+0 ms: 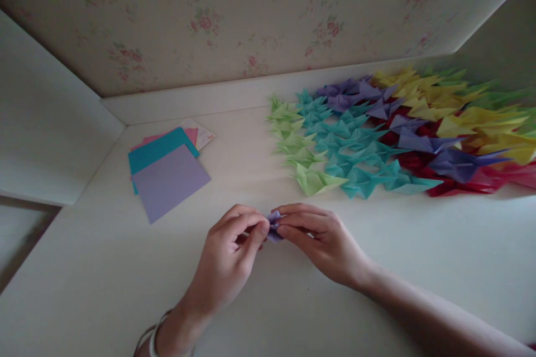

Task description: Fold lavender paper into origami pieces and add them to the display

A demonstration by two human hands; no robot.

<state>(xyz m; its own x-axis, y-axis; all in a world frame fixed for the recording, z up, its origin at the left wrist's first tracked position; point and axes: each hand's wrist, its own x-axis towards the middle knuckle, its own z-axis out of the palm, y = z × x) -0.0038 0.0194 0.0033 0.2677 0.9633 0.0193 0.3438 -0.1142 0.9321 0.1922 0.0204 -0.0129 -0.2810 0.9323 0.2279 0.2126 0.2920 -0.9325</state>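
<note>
A small folded piece of purple origami paper (274,232) is pinched between my two hands, above the front middle of the white table. My left hand (234,251) grips its left side with thumb and fingertips. From the other side, my right hand (322,240) closes thumb and fingers on its right edge. Much of the folded paper is covered by my fingers, so its full shape cannot be made out. Left of my hands lies a flat sheet of purple paper (173,181), on top of a teal sheet (163,148).
Rows of folded paper cranes fill the table's right side: light green (314,178), teal (362,178), purple (456,163), yellow (498,122) and red (473,179). Pink paper (192,135) peeks from under the teal sheet. A floral wall (251,22) stands behind, a white panel (42,111) at left.
</note>
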